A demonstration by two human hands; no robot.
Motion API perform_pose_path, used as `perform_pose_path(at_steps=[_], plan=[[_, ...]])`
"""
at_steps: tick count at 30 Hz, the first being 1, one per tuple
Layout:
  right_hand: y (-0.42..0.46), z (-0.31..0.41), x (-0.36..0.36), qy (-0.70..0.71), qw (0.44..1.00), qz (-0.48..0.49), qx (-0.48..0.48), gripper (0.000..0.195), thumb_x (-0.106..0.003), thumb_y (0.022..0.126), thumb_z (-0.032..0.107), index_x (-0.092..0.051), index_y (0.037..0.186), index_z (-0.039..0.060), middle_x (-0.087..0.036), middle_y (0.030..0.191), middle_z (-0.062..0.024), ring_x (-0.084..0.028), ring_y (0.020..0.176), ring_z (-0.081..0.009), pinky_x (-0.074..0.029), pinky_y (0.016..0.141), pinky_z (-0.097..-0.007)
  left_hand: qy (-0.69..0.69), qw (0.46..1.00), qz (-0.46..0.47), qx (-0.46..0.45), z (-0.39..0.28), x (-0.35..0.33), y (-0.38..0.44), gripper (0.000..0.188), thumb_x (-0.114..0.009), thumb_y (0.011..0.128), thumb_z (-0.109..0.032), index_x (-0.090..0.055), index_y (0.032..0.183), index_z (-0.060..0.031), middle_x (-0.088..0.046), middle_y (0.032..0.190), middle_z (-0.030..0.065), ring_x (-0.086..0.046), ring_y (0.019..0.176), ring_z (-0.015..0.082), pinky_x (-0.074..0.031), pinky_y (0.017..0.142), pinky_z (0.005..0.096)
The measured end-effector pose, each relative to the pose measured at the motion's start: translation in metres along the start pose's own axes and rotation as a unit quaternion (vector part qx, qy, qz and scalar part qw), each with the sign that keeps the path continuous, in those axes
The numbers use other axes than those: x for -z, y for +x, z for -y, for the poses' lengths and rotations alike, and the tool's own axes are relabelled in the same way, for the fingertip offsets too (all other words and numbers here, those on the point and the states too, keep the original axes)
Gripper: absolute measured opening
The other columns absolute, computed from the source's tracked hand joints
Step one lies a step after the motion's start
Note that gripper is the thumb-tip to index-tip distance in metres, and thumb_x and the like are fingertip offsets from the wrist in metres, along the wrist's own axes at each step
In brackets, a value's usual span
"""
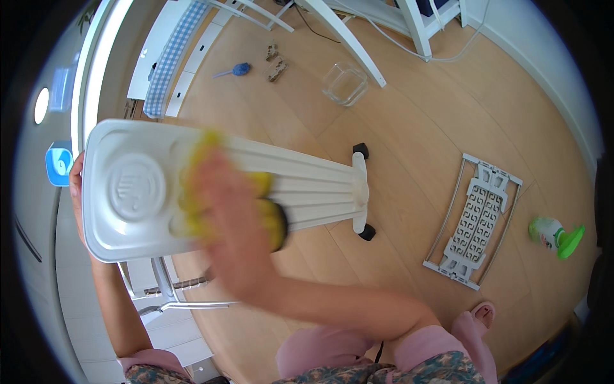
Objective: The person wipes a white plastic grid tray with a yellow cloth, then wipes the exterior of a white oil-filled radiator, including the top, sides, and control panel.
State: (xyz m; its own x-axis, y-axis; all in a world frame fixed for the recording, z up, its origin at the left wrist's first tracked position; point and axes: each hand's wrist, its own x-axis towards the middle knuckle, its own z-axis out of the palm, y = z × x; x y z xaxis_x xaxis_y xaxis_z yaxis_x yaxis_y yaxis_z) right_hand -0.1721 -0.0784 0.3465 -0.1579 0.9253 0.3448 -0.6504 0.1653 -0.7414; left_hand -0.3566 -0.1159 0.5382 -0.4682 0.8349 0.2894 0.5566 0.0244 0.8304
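Observation:
A white plastic stand with a ribbed body lies across the view, its smooth rounded panel at the left. My left hand grips the panel's left edge, most fingers hidden behind it. My right hand, blurred by motion, presses a yellow cloth or sponge on the panel's inner end. Partly covered by that hand is a yellow part with a dark rounded edge; what it is I cannot tell. Black caster-like feet tip the stand's crossbar at the right end.
On the wooden floor lie a grey rack with metal rods, a green-capped bottle, a clear container and a blue-headed brush. A metal-framed chair stands below the panel. White furniture legs and a cable are above.

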Motion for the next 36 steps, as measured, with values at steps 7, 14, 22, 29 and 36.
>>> perform_pose_path(at_steps=[7,14,22,29,36], plan=[[-0.031,-0.105,0.078,-0.217,0.973,0.036,0.064,0.051,-0.044,0.096,0.012,-0.041,0.147,0.0083,-0.038,0.153,-0.0136,-0.035,0.143,-0.0303,-0.028,0.115,-0.0464,0.059,0.998,0.000,-0.032,0.000,-0.009,0.002,0.056,-0.044,0.101,-0.051,-0.043,0.136,-0.0074,-0.053,0.132,0.0115,-0.055,0.120,0.0226,-0.048,0.103,0.0383],[-0.081,-0.198,0.125,-0.307,0.902,-0.143,-0.268,0.057,-0.053,0.095,0.016,-0.035,0.148,0.0047,-0.025,0.157,-0.0198,-0.025,0.144,-0.0376,-0.023,0.116,-0.0460,0.109,0.992,0.028,-0.054,0.000,-0.028,0.000,0.067,-0.039,0.100,-0.057,-0.039,0.140,-0.0029,-0.055,0.130,0.0159,-0.054,0.122,0.0242,-0.042,0.106,0.0391],[0.011,0.023,-0.014,-0.116,0.991,-0.020,0.070,0.056,-0.052,0.091,0.009,-0.041,0.145,-0.0002,-0.031,0.154,-0.0232,-0.033,0.140,-0.0418,-0.029,0.111,-0.0492,0.202,0.978,0.016,-0.048,-0.010,-0.038,-0.009,0.068,-0.034,0.101,-0.059,-0.040,0.139,-0.0029,-0.057,0.125,0.0148,-0.055,0.117,0.0215,-0.043,0.103,0.0352],[-0.058,-0.078,0.059,-0.217,0.959,0.041,0.177,0.042,-0.051,0.090,0.004,-0.059,0.132,0.0085,-0.052,0.144,-0.0119,-0.047,0.133,-0.0344,-0.037,0.103,-0.0483,0.232,0.971,0.007,-0.060,-0.010,-0.040,-0.008,0.072,-0.033,0.099,-0.063,-0.041,0.138,-0.0032,-0.060,0.120,0.0137,-0.057,0.113,0.0203,-0.042,0.100,0.0345],[-0.065,-0.122,0.136,-0.142,0.988,0.002,-0.060,0.059,-0.046,0.089,-0.003,-0.037,0.147,0.0016,-0.047,0.144,-0.0170,-0.044,0.133,-0.0324,-0.033,0.110,-0.0395,0.216,0.973,0.041,-0.064,-0.011,-0.036,-0.001,0.069,-0.036,0.100,-0.058,-0.041,0.138,-0.0009,-0.059,0.121,0.0156,-0.055,0.116,0.0228,-0.039,0.104,0.0358]])
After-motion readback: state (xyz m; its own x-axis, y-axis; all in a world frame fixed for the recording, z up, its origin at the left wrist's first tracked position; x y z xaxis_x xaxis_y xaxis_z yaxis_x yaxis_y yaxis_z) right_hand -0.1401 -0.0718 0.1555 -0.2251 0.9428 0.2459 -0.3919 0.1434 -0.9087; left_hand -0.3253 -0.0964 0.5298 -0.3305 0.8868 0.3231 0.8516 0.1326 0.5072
